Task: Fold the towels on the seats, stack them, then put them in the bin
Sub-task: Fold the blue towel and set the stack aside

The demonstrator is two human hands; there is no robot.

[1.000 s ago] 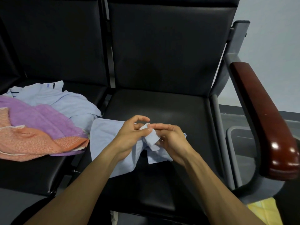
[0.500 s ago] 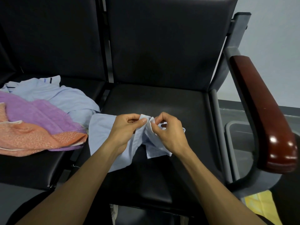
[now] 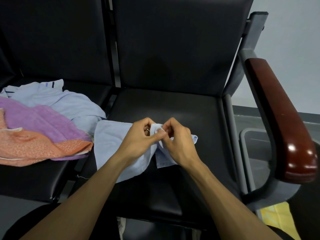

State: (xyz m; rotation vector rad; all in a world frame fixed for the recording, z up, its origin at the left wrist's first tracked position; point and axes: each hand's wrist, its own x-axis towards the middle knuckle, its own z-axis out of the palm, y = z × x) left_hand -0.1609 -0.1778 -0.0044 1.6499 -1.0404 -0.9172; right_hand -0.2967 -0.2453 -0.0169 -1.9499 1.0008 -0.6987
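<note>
On the right-hand black padded seat (image 3: 173,108) lies a small pale blue cloth towel (image 3: 110,141), partly flat and partly bunched upward where both hands meet over it. The left hand (image 3: 140,139) has its fingers curled, thumb and forefinger pinching a gathered bit of the fabric; the right hand (image 3: 174,141) pinches the same raised bit from the other side, its fingertips touching those of the left. Both grips are therefore clamped on the towel, close together, which looks like a search for a corner or an edge so that the cloth can be spread and folded squarely. The rest of the towel trails down toward the near edge of the seat under the wrists.

On the left seat (image 3: 34,179) waits an unfolded heap: a crumpled light blue towel (image 3: 69,104) at the far side, a purple terry towel (image 3: 39,122) over it, and an orange patterned towel (image 3: 34,146) nearest. They sit just beside the towel in hand, presumably kept apart so the right seat serves as the folding surface.

To the right, beyond the glossy dark red wooden armrest (image 3: 280,122), a grey plastic bin (image 3: 245,146) stands on the floor, partly hidden by the armrest frame. Nothing folded is visible, so the task appears to be at an early stage.
</note>
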